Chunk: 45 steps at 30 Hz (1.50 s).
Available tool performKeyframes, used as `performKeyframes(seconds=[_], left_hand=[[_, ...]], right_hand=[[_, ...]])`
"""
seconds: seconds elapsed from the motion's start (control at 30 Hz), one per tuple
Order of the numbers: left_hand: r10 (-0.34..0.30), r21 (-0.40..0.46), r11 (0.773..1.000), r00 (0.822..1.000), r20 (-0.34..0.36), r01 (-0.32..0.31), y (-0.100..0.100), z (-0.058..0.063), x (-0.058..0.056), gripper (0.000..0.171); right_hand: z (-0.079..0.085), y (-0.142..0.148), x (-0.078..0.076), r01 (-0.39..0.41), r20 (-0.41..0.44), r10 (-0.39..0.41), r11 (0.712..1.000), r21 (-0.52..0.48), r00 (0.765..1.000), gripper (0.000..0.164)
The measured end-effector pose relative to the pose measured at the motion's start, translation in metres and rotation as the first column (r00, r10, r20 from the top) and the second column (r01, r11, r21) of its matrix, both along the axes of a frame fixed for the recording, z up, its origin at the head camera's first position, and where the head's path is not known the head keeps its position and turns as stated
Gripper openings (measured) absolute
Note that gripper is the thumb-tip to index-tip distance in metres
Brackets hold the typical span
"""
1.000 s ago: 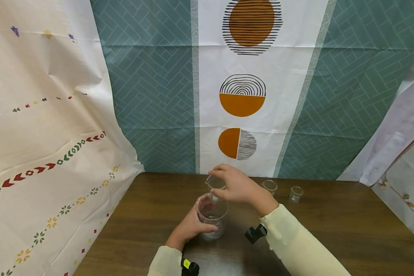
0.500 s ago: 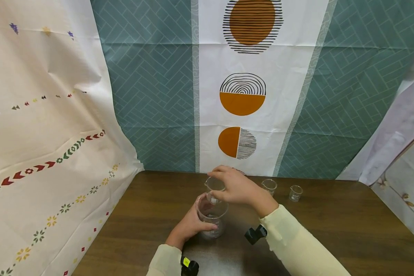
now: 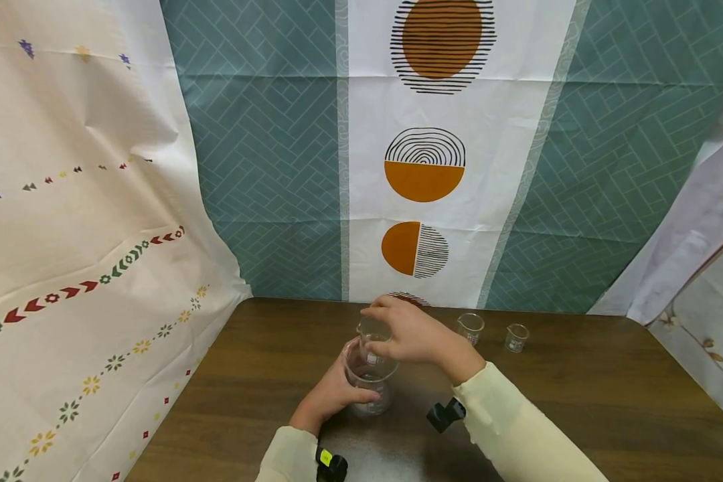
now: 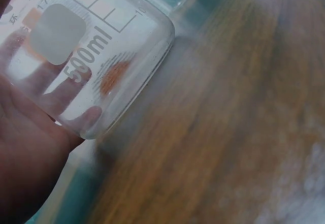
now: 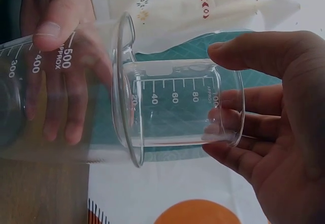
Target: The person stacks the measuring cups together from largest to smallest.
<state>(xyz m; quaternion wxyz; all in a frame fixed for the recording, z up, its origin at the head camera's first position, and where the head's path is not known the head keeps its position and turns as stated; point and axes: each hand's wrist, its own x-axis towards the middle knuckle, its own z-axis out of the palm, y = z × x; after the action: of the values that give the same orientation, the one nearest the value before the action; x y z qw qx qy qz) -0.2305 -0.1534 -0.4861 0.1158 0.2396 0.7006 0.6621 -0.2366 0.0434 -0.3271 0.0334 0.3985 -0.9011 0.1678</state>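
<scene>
My left hand (image 3: 333, 389) is wrapped round the side of a large clear glass beaker (image 3: 373, 383), marked 500ml in the left wrist view. The thumb lies across its near side, and fingers show through the glass. From above, my right hand (image 3: 418, 336) holds a smaller glass beaker (image 5: 172, 102) near its rim between thumb and fingers. Its scale runs up to 100. In the right wrist view the smaller beaker's base is just inside the larger one's mouth, with most of its body above the rim (image 5: 124, 89).
Two more glass beakers stand toward the back right of the dark wooden table (image 3: 265, 375): a medium one (image 3: 471, 327) and a tiny one (image 3: 516, 338). A patterned cloth (image 3: 277, 167) hangs behind the table, and a cream cloth (image 3: 96, 268) hangs at the left.
My right hand has lowered the smaller beaker, bringing its base down into the larger beaker's mouth. The left hand and the large beaker have stayed in place.
</scene>
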Motion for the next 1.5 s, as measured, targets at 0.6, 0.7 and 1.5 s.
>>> performKeyframes(seconds=[0.6,0.7,1.5], left_hand=[[0.049,-0.050,0.998,0.998,0.029,-0.047,-0.001,-0.001,0.000,0.104],[0.038,-0.040,0.998,0.999,0.018,-0.038,0.000,-0.001,0.000,0.102],[0.011,-0.014,1.000,0.999,-0.053,-0.011,0.000,-0.001,0.000,0.099]], right_hand=[[-0.010,-0.003,0.000,-0.004,0.026,0.003,1.000,0.031,1.000,0.055],[-0.011,-0.003,0.000,0.000,0.035,-0.001,0.999,0.038,0.999,0.053],[-0.012,-0.006,0.001,-0.039,0.045,0.035,0.995,0.090,0.998,0.046]])
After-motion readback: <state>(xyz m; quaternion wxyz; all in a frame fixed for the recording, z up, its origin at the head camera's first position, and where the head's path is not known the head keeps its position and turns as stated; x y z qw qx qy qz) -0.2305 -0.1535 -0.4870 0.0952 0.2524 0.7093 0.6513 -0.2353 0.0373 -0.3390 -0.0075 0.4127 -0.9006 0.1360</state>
